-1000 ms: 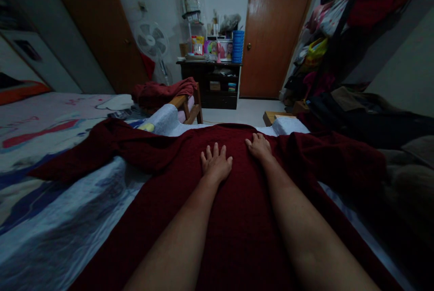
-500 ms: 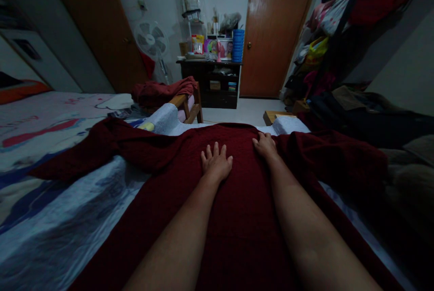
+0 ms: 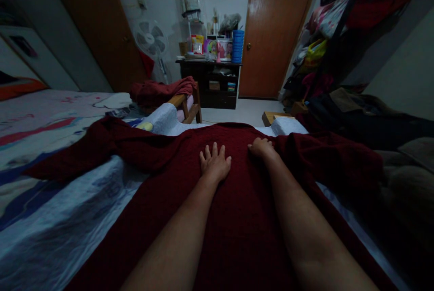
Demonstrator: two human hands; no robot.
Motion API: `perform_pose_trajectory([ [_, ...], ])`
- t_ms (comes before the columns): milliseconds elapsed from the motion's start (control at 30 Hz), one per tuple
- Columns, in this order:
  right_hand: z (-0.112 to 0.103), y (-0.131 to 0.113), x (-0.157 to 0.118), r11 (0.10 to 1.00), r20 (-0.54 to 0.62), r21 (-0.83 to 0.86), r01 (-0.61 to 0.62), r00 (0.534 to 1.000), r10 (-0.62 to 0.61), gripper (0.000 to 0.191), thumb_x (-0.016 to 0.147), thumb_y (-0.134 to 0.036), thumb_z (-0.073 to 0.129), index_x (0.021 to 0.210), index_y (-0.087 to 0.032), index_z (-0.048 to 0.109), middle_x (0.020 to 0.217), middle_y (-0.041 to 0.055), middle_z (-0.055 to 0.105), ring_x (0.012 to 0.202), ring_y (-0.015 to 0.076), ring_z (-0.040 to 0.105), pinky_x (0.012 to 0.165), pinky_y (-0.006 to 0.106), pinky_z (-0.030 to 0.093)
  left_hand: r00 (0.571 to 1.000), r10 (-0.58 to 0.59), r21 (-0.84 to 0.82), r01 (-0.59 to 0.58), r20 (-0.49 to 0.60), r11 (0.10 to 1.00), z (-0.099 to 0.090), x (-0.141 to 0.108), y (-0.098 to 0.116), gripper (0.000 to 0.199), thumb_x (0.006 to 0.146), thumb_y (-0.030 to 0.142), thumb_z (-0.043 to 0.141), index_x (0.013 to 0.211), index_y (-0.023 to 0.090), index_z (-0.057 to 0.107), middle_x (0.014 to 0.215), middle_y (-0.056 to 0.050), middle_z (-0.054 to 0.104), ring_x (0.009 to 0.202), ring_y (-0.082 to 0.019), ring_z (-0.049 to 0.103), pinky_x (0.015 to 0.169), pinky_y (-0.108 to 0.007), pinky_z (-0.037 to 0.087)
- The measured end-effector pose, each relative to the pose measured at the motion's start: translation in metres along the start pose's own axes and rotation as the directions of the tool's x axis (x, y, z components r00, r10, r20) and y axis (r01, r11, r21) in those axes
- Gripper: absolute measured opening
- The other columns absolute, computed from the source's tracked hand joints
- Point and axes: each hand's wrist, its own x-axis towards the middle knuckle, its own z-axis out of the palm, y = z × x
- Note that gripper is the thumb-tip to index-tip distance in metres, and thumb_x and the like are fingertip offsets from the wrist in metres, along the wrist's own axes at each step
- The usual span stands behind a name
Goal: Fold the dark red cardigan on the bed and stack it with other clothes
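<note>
A dark red long-sleeved garment (image 3: 237, 218) lies spread on a light blue cloth (image 3: 91, 218), its collar at the far end and its sleeves out to both sides. My left hand (image 3: 214, 163) rests flat on its upper middle, fingers spread. To the right, near the shoulder, my right hand (image 3: 261, 147) touches the fabric with its fingers bent and pointing to the right. Its fingertips are partly hidden, and whether they pinch the cloth is unclear.
A bed with a patterned sheet (image 3: 64, 101) is at the left. Reddish clothing (image 3: 159, 92) hangs over a wooden armrest. Dark clothes (image 3: 373, 110) are piled at the right. A fan (image 3: 151, 37), a dark cabinet (image 3: 210, 87) and a door (image 3: 271, 33) stand farther back.
My right hand has turned, and its fingers are more bent than before, now pointing to the right. My left hand remains flat in nearly the same place. The garment looks almost unchanged.
</note>
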Motion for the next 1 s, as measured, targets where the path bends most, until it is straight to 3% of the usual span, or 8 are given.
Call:
perform_pose_trajectory([
  [133, 0.006, -0.006, -0.007, 0.992, 0.031, 0.017, -0.126, 0.992, 0.126, 0.077, 0.091, -0.06, 0.036, 0.149, -0.009, 0.029, 0.155, 0.027, 0.02, 0.142, 0.0421, 0.018, 0.11, 0.059, 0.018, 1.0, 0.001, -0.009, -0.001, -0.005, 1.0, -0.001, 0.0, 0.0, 0.063, 0.091, 0.054, 0.031, 0.148, 0.029, 0.033, 0.16, -0.005, 0.02, 0.146, -0.036, 0.014, 0.115, -0.058, 0.015],
  [200, 0.007, -0.003, -0.009, 0.993, 0.035, 0.037, -0.115, 0.993, 0.113, 0.079, 0.092, -0.063, 0.031, 0.151, -0.012, 0.023, 0.158, 0.0239, 0.012, 0.145, 0.0399, 0.009, 0.113, 0.056, 0.011, 1.0, 0.001, -0.015, -0.001, 0.0, 1.0, -0.002, -0.001, 0.0, 0.063, 0.091, 0.054, 0.031, 0.149, 0.029, 0.033, 0.16, -0.005, 0.02, 0.146, -0.036, 0.014, 0.115, -0.057, 0.015],
  [300, 0.006, 0.005, -0.008, 0.997, 0.015, 0.053, -0.06, 0.998, 0.059, 0.079, 0.092, -0.065, 0.027, 0.152, -0.014, 0.022, 0.158, 0.0218, 0.011, 0.146, 0.0371, 0.007, 0.115, 0.051, 0.009, 1.0, -0.002, -0.012, 0.003, 0.01, 1.0, -0.005, -0.002, 0.001, 0.063, 0.091, 0.053, 0.031, 0.148, 0.028, 0.033, 0.16, -0.006, 0.02, 0.146, -0.036, 0.015, 0.115, -0.057, 0.015],
  [467, 0.004, 0.014, -0.002, 0.998, -0.023, 0.068, -0.005, 1.0, 0.006, 0.075, 0.094, -0.06, 0.027, 0.15, -0.009, 0.026, 0.158, 0.0215, 0.016, 0.146, 0.0342, 0.012, 0.116, 0.045, 0.012, 1.0, 0.002, -0.003, -0.002, 0.004, 1.0, -0.007, -0.004, 0.002, 0.062, 0.092, 0.054, 0.03, 0.148, 0.028, 0.033, 0.16, -0.006, 0.021, 0.145, -0.036, 0.016, 0.115, -0.057, 0.016],
  [667, 0.002, 0.017, 0.0, 0.997, -0.077, 0.071, 0.02, 0.997, -0.015, 0.067, 0.096, -0.054, 0.031, 0.145, -0.009, 0.035, 0.153, 0.0204, 0.027, 0.142, 0.0329, 0.022, 0.114, 0.046, 0.018, 1.0, 0.006, -0.007, -0.006, -0.001, 1.0, -0.004, -0.002, 0.0, 0.063, 0.091, 0.055, 0.03, 0.148, 0.028, 0.033, 0.16, -0.006, 0.021, 0.145, -0.036, 0.016, 0.115, -0.057, 0.016],
  [900, -0.005, 0.016, -0.009, 0.995, -0.312, 0.052, 0.083, 0.948, -0.063, 0.039, 0.092, -0.035, 0.045, 0.121, -0.014, 0.06, 0.129, 0.0167, 0.052, 0.122, 0.0279, 0.046, 0.103, 0.036, 0.035, 1.0, 0.004, -0.022, -0.004, 0.003, 1.0, -0.002, 0.0, 0.0, 0.063, 0.091, 0.054, 0.031, 0.148, 0.029, 0.032, 0.16, -0.006, 0.02, 0.146, -0.037, 0.014, 0.115, -0.058, 0.015],
  [1000, -0.005, 0.012, -0.012, 0.998, -0.311, 0.017, 0.059, 0.949, -0.051, 0.035, 0.091, -0.031, 0.045, 0.117, -0.017, 0.063, 0.12, 0.0158, 0.057, 0.115, 0.0291, 0.051, 0.096, 0.037, 0.04, 1.0, 0.005, -0.032, -0.005, 0.008, 0.999, -0.003, 0.0, 0.0, 0.063, 0.091, 0.054, 0.032, 0.148, 0.028, 0.033, 0.16, -0.007, 0.019, 0.145, -0.038, 0.014, 0.114, -0.059, 0.014],
])
